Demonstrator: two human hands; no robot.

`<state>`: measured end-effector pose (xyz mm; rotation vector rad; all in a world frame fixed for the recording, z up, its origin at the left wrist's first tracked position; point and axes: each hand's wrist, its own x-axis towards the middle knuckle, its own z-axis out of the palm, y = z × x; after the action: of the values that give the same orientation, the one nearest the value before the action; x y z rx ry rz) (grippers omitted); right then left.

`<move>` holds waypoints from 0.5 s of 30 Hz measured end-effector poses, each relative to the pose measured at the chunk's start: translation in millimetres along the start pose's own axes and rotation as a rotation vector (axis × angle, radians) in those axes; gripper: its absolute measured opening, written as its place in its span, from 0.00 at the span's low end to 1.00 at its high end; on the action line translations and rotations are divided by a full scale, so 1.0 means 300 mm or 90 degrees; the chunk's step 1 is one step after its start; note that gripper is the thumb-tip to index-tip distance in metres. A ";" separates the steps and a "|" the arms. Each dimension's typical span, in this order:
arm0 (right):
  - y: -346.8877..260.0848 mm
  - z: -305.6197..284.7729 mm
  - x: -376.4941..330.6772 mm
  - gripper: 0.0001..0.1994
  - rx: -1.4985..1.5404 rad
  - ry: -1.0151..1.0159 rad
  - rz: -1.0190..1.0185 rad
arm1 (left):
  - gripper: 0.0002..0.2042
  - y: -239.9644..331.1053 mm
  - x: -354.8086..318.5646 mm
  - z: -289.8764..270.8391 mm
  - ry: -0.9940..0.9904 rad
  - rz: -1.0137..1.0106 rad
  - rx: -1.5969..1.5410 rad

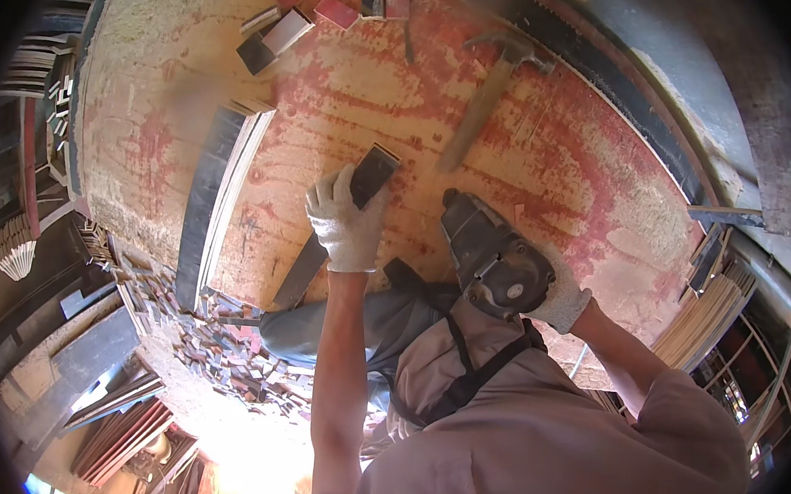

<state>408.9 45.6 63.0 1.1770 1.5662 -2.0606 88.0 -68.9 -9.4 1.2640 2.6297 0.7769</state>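
Observation:
My left hand (346, 225), in a pale knit glove, grips a short dark-faced plywood block (374, 177) over the wooden tabletop. A longer dark strip (302, 273) lies beneath that hand and runs back toward my lap. In my right hand (563, 293), gloved the same way, is a dark power tool with a round cap, which looks like a nail gun (501, 266). Its narrow nose points up and left, apart from the block. My right fingers are partly hidden behind the tool's body.
A wooden-handled hammer (479, 110) lies beyond the nail gun. Stacked long plywood strips (223, 201) rest on the left of the red-stained tabletop (332, 103). Small black and red blocks (277, 38) lie at the far side. Offcuts (230, 345) cover the floor at lower left.

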 end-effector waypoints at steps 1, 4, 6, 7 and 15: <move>0.023 -0.004 -0.002 0.45 -0.037 0.004 -0.010 | 0.27 0.004 0.005 0.001 0.003 0.006 0.012; -0.082 0.003 -0.014 0.43 -0.048 0.011 -0.038 | 0.27 -0.013 0.007 -0.003 -0.007 0.011 0.037; -0.119 0.008 -0.024 0.42 -0.002 0.016 -0.061 | 0.27 -0.005 0.017 -0.011 -0.029 -0.001 0.050; -0.127 0.009 -0.025 0.41 0.008 0.017 -0.068 | 0.27 -0.001 0.021 -0.015 -0.040 -0.007 0.057; -0.045 0.000 -0.011 0.39 -0.062 0.008 -0.034 | 0.27 0.001 0.024 -0.013 -0.029 -0.002 0.055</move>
<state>402.2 49.7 74.3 1.1278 1.7001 -1.9881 82.3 -64.7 -5.0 1.2831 2.6538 0.6323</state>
